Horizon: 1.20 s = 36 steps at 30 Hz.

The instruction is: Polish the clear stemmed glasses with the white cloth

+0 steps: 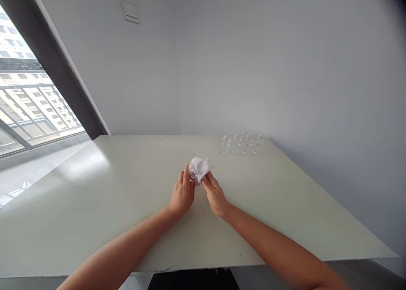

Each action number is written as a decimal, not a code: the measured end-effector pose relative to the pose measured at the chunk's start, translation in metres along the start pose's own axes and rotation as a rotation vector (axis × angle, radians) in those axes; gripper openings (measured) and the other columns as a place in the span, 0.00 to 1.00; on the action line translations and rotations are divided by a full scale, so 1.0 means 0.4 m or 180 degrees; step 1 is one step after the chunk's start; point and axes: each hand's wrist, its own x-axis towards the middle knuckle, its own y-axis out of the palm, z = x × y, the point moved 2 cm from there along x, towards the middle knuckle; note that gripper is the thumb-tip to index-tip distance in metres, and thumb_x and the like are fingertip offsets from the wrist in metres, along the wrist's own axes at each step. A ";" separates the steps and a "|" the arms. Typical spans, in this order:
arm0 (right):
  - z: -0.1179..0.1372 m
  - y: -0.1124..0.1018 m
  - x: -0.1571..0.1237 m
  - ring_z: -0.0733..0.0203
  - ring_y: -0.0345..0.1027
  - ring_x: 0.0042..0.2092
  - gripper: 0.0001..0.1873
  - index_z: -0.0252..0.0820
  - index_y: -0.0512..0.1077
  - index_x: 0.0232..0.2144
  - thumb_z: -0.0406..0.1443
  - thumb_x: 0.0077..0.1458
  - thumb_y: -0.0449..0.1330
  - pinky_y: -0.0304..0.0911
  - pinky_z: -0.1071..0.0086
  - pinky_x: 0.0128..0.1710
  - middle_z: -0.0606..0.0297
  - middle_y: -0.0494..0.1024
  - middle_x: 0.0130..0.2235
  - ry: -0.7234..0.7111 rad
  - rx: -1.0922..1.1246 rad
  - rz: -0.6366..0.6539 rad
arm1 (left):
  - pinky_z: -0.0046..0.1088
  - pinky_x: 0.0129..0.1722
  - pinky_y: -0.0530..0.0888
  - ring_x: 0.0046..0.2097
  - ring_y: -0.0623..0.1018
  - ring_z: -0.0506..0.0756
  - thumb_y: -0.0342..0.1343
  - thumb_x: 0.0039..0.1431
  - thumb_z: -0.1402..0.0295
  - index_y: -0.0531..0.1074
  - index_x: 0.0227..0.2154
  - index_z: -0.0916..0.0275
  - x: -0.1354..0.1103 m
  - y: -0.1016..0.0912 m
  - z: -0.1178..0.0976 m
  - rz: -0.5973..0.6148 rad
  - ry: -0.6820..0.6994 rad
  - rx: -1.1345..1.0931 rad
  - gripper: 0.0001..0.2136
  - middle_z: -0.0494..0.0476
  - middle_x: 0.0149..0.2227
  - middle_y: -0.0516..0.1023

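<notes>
Near the middle of the table, my left hand [183, 192] is closed around the left side of a clear drinking glass [192, 165]. The glass's round rim faces up and toward me. My right hand [215, 193] pinches a white cloth [204, 170] against the right side of the glass. White shows through the bowl, but I cannot tell how much of the cloth is inside. The lower part of the glass is hidden by the hands and the cloth.
Several clear stemmed glasses [237, 141] stand upright together at the back right of the pale table [133, 222], close to the wall. A window [34, 91] lies on the left, and a switch plate [130, 9] is on the wall. The table's front edge runs below my forearms.
</notes>
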 end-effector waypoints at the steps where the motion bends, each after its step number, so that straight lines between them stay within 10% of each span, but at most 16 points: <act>1: -0.005 0.002 0.001 0.61 0.58 0.53 0.17 0.51 0.64 0.50 0.41 0.57 0.51 0.50 0.64 0.54 0.67 0.67 0.52 -0.0049 -0.0116 0.0061 | 0.35 0.38 0.69 0.42 0.71 0.56 0.39 0.59 0.72 0.35 0.61 0.62 -0.003 0.001 -0.004 -0.0084 0.0111 -0.0048 0.28 0.66 0.46 0.66; 6: -0.046 0.005 0.007 0.58 0.63 0.47 0.17 0.46 0.67 0.46 0.42 0.55 0.54 0.55 0.62 0.50 0.63 0.72 0.45 0.0059 -0.0409 0.0304 | 0.46 0.53 0.60 0.62 0.49 0.63 0.42 0.56 0.76 0.32 0.61 0.61 -0.018 0.007 -0.026 -0.0089 0.0338 -0.0209 0.33 0.70 0.62 0.40; 10: -0.062 -0.005 0.012 0.59 0.65 0.41 0.16 0.44 0.70 0.42 0.42 0.51 0.57 0.57 0.63 0.46 0.63 0.73 0.40 0.0270 -0.0164 0.0313 | 0.51 0.57 0.49 0.63 0.40 0.65 0.48 0.53 0.72 0.29 0.61 0.61 -0.032 0.009 -0.027 0.0245 0.0200 -0.0376 0.38 0.67 0.63 0.38; 16: -0.055 -0.037 0.022 0.65 0.63 0.30 0.11 0.41 0.71 0.29 0.41 0.46 0.62 0.58 0.71 0.31 0.67 0.71 0.27 0.1125 0.0784 0.0164 | 0.45 0.54 0.58 0.60 0.54 0.65 0.54 0.51 0.57 0.46 0.59 0.56 -0.006 -0.014 0.010 0.0840 -0.0523 -0.2282 0.34 0.63 0.60 0.54; 23: -0.060 -0.041 0.003 0.67 0.59 0.25 0.17 0.38 0.68 0.28 0.45 0.40 0.65 0.53 0.71 0.26 0.69 0.66 0.24 0.2056 0.0943 0.1299 | 0.38 0.45 0.66 0.47 0.71 0.61 0.59 0.46 0.56 0.57 0.51 0.59 0.031 -0.053 0.015 0.1669 -0.1285 -0.4335 0.30 0.68 0.50 0.68; 31: 0.015 -0.033 0.097 0.55 0.63 0.36 0.10 0.37 0.69 0.34 0.36 0.55 0.50 0.51 0.62 0.38 0.56 0.72 0.32 -0.0147 -0.4267 0.0733 | 0.32 0.44 0.65 0.43 0.73 0.54 0.61 0.44 0.59 0.62 0.41 0.61 0.088 -0.029 0.003 0.0160 -0.2496 -0.3734 0.22 0.59 0.40 0.74; 36: 0.059 -0.014 0.188 0.51 0.61 0.38 0.14 0.38 0.69 0.38 0.33 0.58 0.45 0.46 0.56 0.43 0.52 0.73 0.35 -0.1772 -0.5070 0.0211 | 0.31 0.43 0.66 0.41 0.74 0.52 0.60 0.45 0.59 0.64 0.35 0.62 0.212 -0.071 -0.022 -0.0330 -0.2164 -0.3957 0.17 0.56 0.36 0.74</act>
